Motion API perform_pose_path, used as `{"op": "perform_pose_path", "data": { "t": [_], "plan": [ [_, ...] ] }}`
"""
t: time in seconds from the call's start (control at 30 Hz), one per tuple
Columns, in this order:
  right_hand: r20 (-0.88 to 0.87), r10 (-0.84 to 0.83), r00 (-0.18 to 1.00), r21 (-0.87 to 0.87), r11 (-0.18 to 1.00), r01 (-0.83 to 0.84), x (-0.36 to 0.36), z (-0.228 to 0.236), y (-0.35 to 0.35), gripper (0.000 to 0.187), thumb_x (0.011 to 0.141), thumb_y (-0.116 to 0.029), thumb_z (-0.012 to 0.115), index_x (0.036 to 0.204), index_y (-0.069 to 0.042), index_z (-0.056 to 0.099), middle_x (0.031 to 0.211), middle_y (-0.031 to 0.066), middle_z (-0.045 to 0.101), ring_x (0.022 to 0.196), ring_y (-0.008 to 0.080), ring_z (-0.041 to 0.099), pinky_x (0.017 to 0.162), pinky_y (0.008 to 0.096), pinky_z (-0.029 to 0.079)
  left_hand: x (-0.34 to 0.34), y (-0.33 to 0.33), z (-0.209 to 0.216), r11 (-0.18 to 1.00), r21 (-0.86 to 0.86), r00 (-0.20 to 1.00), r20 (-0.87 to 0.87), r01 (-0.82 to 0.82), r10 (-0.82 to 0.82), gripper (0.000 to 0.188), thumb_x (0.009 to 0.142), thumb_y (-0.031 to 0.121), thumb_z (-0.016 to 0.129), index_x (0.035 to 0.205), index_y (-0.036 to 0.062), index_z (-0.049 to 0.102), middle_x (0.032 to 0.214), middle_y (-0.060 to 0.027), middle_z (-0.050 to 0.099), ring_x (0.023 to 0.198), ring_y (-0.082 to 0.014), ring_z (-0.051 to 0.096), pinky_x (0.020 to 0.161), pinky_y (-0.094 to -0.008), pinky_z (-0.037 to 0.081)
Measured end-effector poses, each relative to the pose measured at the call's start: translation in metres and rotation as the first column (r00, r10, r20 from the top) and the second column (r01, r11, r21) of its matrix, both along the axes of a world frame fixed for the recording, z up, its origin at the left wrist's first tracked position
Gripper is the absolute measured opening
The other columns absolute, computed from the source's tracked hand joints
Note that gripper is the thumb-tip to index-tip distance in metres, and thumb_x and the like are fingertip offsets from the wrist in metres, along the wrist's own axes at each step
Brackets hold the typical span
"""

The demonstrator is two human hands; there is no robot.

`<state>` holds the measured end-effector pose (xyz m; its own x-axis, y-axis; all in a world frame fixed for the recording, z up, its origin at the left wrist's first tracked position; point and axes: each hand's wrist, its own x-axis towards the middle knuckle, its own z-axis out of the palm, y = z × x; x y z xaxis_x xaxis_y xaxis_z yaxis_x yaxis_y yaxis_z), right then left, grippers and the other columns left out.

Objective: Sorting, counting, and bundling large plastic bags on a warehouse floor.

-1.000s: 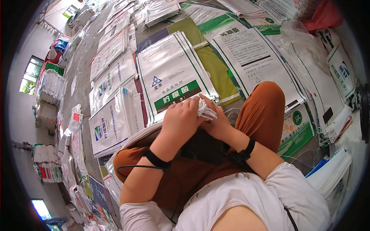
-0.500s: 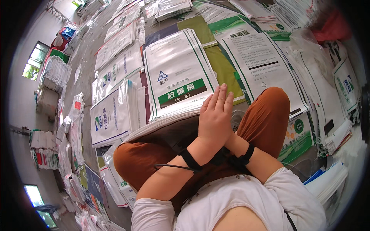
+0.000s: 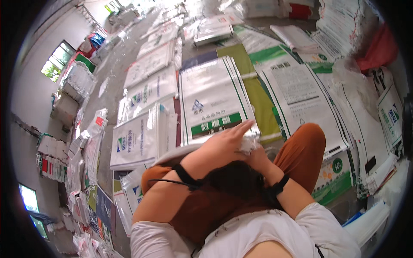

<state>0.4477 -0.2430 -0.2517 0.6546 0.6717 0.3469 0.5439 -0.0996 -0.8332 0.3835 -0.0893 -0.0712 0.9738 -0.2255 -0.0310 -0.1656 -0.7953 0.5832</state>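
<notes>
A stack of flat white printed plastic bags [image 3: 214, 88] with green stripes lies in front of my crossed legs. My left hand [image 3: 230, 139] rests over the near edge of this stack, its fingers stretched out and pointing right. Just below it, my right hand [image 3: 258, 158] is closed at the near right corner, where the plastic is crumpled and lifted. The right fingertips are partly hidden behind the plastic and the left hand.
Another stack of white bags [image 3: 301, 101] with a green border lies to the right. On the left are further bag piles [image 3: 135, 144]. Bundles [image 3: 346, 32] stand at the far right, near red sheeting [image 3: 380, 51]. My bent knee [image 3: 303, 142] rises beside the stack.
My palms were pressed together; they have come apart. The left hand has turned flat over the bag edge, while the right has closed on the corner. The view has tilted up.
</notes>
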Motion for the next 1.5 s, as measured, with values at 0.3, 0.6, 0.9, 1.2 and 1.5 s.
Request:
{"op": "perform_pose_path", "data": {
  "t": [0.3, 0.6, 0.9, 1.2, 1.5],
  "plan": [
    [-0.201, -0.079, 0.976, 0.086, 0.992, 0.097, -0.011, 0.013, 0.007, 0.035, 0.084, -0.025, 0.078, 0.113, -0.007, 0.069, 0.101, 0.0127, 0.073, 0.092, 0.0252, 0.071, 0.082, 0.0349, 0.054, -0.133, 0.194, 0.07, 0.829, 0.269, 0.64, -0.534, -0.491, 0.553, 0.061, 0.094, 0.038, 0.066, 0.142, 0.0046, 0.049, 0.128, -0.0156, 0.066, 0.105, -0.0253, 0.066, 0.076, -0.0346, 0.058],
    [-0.268, -0.031, 0.963, 0.145, 0.987, 0.072, -0.008, 0.017, 0.016, 0.038, 0.084, -0.023, 0.079, 0.115, -0.006, 0.066, 0.099, 0.0128, 0.073, 0.09, 0.0234, 0.071, 0.081, 0.0359, 0.054, -0.317, 0.06, -0.016, 0.39, -0.02, 0.377, -0.307, -0.921, 0.874, 0.058, 0.091, 0.022, 0.066, 0.142, 0.0004, 0.047, 0.13, -0.0217, 0.062, 0.12, -0.0328, 0.061, 0.095, -0.0372, 0.052],
    [-0.319, 0.041, 0.947, 0.108, 0.994, -0.006, -0.003, 0.013, 0.006, 0.043, 0.081, -0.023, 0.082, 0.116, -0.006, 0.064, 0.1, 0.0145, 0.072, 0.093, 0.0282, 0.07, 0.082, 0.0369, 0.054, -0.354, 0.046, 0.008, 0.294, 0.582, 0.227, -0.187, -0.758, 0.956, 0.038, 0.089, 0.035, 0.064, 0.113, 0.0047, 0.064, 0.098, -0.028, 0.068, 0.097, -0.0492, 0.063, 0.083, -0.0539, 0.05],
    [-0.245, -0.067, 0.967, -0.118, 0.992, 0.039, -0.008, -0.011, 0.012, 0.042, 0.082, -0.024, 0.08, 0.117, -0.006, 0.065, 0.1, 0.0183, 0.071, 0.095, 0.0319, 0.069, 0.083, 0.039, 0.053, -0.421, 0.122, -0.032, 0.229, 0.601, 0.307, 0.028, -0.766, 0.951, 0.027, 0.09, 0.029, 0.062, 0.1, 0.0059, 0.07, 0.093, -0.0254, 0.069, 0.091, -0.0441, 0.066, 0.077, -0.0516, 0.05],
    [-0.466, -0.093, 0.88, -0.032, 0.996, 0.088, 0.009, -0.044, 0.015, 0.044, 0.082, -0.031, 0.077, 0.116, -0.007, 0.062, 0.107, 0.0208, 0.068, 0.099, 0.0363, 0.066, 0.084, 0.0422, 0.051, -0.393, 0.117, -0.01, 0.195, 0.686, 0.238, -0.032, -0.701, 0.971, 0.045, 0.09, 0.048, 0.063, 0.103, 0.0057, 0.073, 0.093, -0.0276, 0.069, 0.091, -0.0463, 0.065, 0.079, -0.0525, 0.048]
  ]
}}
